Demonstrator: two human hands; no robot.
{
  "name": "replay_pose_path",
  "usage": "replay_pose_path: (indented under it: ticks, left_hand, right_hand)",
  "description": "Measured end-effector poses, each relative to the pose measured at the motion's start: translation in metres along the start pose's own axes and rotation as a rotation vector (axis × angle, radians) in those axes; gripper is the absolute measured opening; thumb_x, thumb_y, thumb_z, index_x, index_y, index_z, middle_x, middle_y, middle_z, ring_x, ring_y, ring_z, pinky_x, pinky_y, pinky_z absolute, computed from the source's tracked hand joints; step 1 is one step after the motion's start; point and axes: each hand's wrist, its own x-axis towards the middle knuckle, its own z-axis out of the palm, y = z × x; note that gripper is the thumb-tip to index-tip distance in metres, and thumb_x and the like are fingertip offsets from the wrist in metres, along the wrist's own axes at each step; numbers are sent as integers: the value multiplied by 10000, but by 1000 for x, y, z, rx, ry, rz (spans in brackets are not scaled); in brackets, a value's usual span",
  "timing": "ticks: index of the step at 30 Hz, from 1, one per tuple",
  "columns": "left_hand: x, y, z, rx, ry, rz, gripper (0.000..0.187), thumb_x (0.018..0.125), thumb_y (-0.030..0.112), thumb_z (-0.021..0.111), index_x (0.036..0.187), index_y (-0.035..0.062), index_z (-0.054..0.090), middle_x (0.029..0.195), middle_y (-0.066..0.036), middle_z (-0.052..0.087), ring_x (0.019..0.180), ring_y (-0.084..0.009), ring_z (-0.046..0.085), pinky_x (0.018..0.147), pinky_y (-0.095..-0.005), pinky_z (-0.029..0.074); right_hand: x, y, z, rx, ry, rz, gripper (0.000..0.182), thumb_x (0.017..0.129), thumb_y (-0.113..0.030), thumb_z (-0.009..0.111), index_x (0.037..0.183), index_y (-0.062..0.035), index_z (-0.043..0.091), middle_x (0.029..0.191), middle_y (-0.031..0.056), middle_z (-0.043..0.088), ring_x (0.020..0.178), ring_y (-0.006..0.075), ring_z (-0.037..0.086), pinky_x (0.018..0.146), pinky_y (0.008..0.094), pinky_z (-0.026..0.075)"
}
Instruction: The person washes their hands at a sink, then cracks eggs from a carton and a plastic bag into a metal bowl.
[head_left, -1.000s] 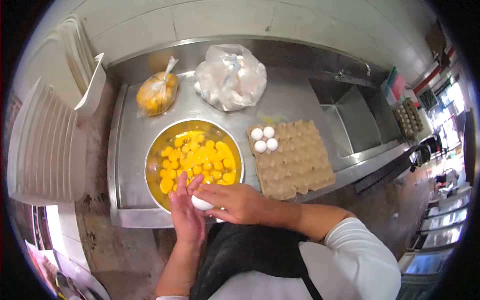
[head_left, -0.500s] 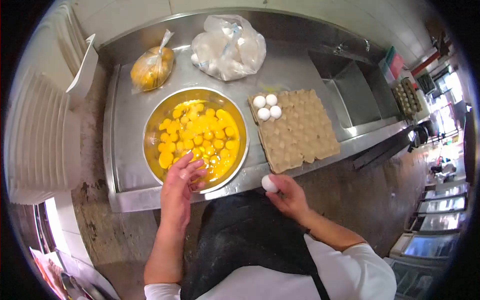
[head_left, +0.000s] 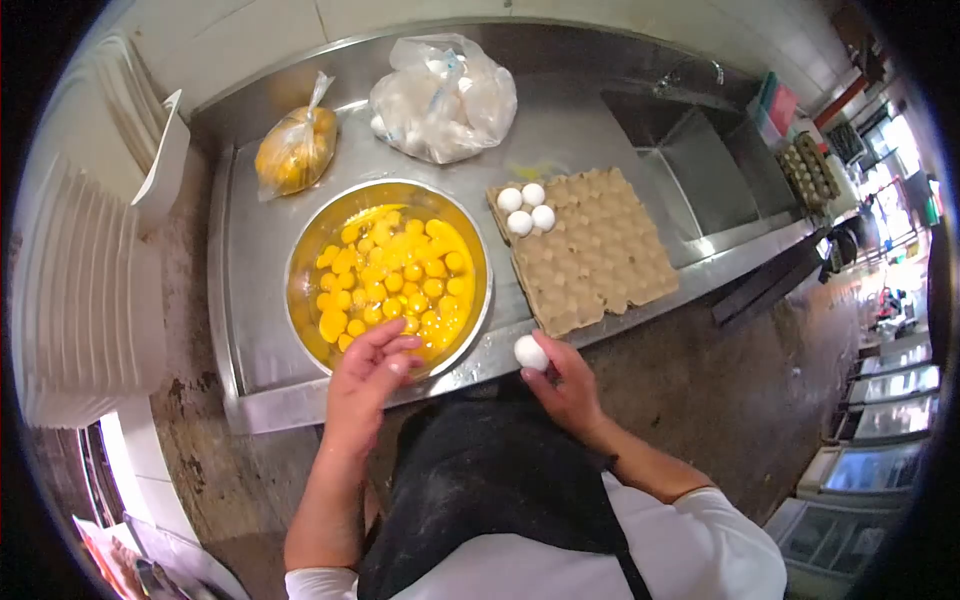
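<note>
Between the thumb and fingers of my right hand [head_left: 566,385] is a white egg [head_left: 531,352], its shell looking whole, held just off the counter's front edge. My left hand [head_left: 372,372] holds nothing; its fingers are bent but apart, over the near rim of a large metal bowl [head_left: 478,330]. Many yolks [head_left: 392,270] float in raw egg inside that bowl. To its right lies a cardboard egg tray [head_left: 600,250], with several white eggs [head_left: 526,209] grouped in its far left corner and the other visible cups bare.
Behind the bowl sit a tied bag of orange-yellow contents [head_left: 296,150] and a clear bag of white pieces, perhaps eggshells [head_left: 444,100]. A sink basin [head_left: 700,175] is at right. Stacked white trays [head_left: 90,290] stand at left. More egg cartons [head_left: 808,172] are beyond the sink.
My right hand has moved slightly left and up with the egg. My left hand has drawn back a little toward the near rim, its fingers more curled. The view has shifted slightly.
</note>
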Motion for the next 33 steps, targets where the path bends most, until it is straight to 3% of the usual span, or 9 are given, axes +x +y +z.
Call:
replay_pose_path:
  ticks: [2,3,5,6,9,13,23,33]
  left_hand:
    - [7,-12,2,55,-115,73,492,816,109,733,1269,27,559,1114,-84,629,945,-139,608,789,-262,488]
    - [8,-9,7,54,-105,85,492,816,109,733,1269,27,559,1114,-84,629,945,-139,608,789,-262,488]
    - [12,0,19,448,-167,114,436,801,96,745,1214,44,614,1054,-53,656,878,-106,606,746,-258,492]
    - [14,6,25,450,-147,125,436,801,96,745,1214,44,614,1054,-53,656,878,-106,606,746,-258,492]
    - [17,16,35,625,-133,279,371,791,91,750,1148,46,658,962,-33,680,789,-84,599,696,-249,496]
    - [23,7,29,500,-26,291,380,765,82,766,1122,11,658,870,-35,678,733,-76,595,668,-228,496]
    - [31,0,19,619,172,334,309,769,85,716,1063,2,666,835,-53,686,718,-99,619,678,-245,511]
    - [44,-9,19,711,299,296,273,774,91,675,1031,1,675,840,-68,704,727,-113,648,676,-257,520]
  right_hand:
    - [19,-24,-5,744,-159,559,412,942,-192,564,1307,-19,483,1026,121,627,815,207,625,768,329,505]
    - [30,-31,-7,746,-168,544,412,942,-192,564,1307,-19,483,1026,121,627,815,207,625,768,329,505]
    - [53,-42,-9,1189,-368,651,478,996,-339,393,1353,-21,408,1042,105,631,730,159,595,658,280,483]
    - [63,-49,-8,1199,-406,625,476,1001,-355,320,1331,-26,420,1011,111,634,718,165,593,656,282,492]
    - [81,-55,5,1258,-446,584,445,1018,-343,304,1303,-29,441,1006,108,631,716,159,591,638,272,494]
    - [102,-70,11,984,-445,537,436,1051,-352,258,1233,-37,498,959,83,622,699,129,577,602,239,479]
    - [122,-61,42,917,-577,405,365,1040,-369,350,1144,-67,529,869,16,563,639,68,511,543,200,424]
    - [140,-54,53,949,-685,559,330,1034,-339,383,1137,-61,527,891,29,555,687,84,513,574,223,443]
